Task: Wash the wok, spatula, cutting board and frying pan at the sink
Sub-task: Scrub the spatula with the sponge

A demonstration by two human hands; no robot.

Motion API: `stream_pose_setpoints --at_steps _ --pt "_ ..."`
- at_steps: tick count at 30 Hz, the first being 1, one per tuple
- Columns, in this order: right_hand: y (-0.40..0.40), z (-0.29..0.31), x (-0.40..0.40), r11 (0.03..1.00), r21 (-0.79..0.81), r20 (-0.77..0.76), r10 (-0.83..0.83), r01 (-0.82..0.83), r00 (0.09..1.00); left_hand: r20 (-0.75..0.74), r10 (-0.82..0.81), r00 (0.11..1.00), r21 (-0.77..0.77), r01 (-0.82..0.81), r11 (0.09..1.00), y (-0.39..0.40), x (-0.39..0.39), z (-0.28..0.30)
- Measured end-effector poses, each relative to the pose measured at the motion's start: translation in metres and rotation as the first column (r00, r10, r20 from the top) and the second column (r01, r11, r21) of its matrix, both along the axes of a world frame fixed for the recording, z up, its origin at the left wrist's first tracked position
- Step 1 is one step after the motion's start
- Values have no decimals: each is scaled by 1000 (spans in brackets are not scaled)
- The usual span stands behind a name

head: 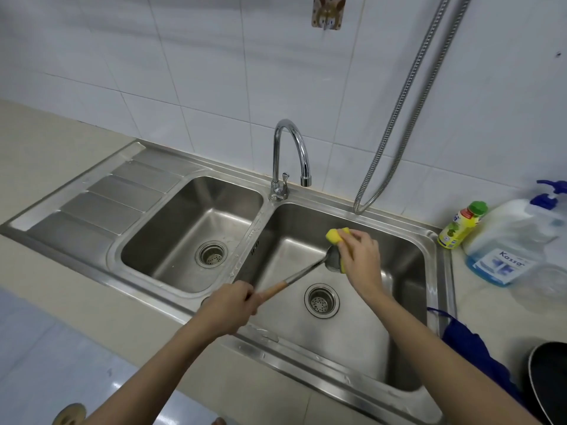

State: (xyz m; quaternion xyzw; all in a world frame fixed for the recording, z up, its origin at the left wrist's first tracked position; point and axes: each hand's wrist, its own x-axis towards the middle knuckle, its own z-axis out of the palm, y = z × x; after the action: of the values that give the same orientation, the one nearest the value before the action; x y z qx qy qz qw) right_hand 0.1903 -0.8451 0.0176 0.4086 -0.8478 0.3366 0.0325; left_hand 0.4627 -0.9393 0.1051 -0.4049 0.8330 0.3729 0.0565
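A metal spatula [302, 270] with a wooden handle is held over the right sink basin [408, 256]. My left hand [228, 305] grips the wooden handle near the basin's left edge. My right hand [362, 259] holds a yellow sponge [334, 235] folded around the spatula's blade, which is partly hidden by the sponge and my fingers. A dark frying pan [549, 381] shows at the lower right edge of the counter. No wok or cutting board is in view.
The left basin [171, 246] and the ribbed drainboard [101, 204] lie to the left. The tap [291, 154] stands behind, with no water seen running. A detergent bottle [461, 225], a large pump jug [515, 240], a blue cloth [472, 342] and a hose [408, 102] are on the right.
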Motion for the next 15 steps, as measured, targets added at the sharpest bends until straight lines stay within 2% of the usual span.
stream_pose_setpoints --at_steps 2,5,10,13,15 --pt "2 -3 7 994 60 -157 105 -96 982 -58 86 995 320 -63 945 9 -5 5" --pt "6 -7 2 984 136 -296 153 -117 943 -71 127 989 535 -70 842 13 -8 16" --pt "7 2 -16 974 225 -426 116 -20 897 -20 143 990 636 -98 766 12 -6 26" --pt "5 3 -24 971 225 -394 12 84 919 6 153 988 662 -118 740 15 -8 29" --pt "7 -1 -23 971 223 -352 -4 88 936 2 150 989 656 -115 746 17 -11 30"
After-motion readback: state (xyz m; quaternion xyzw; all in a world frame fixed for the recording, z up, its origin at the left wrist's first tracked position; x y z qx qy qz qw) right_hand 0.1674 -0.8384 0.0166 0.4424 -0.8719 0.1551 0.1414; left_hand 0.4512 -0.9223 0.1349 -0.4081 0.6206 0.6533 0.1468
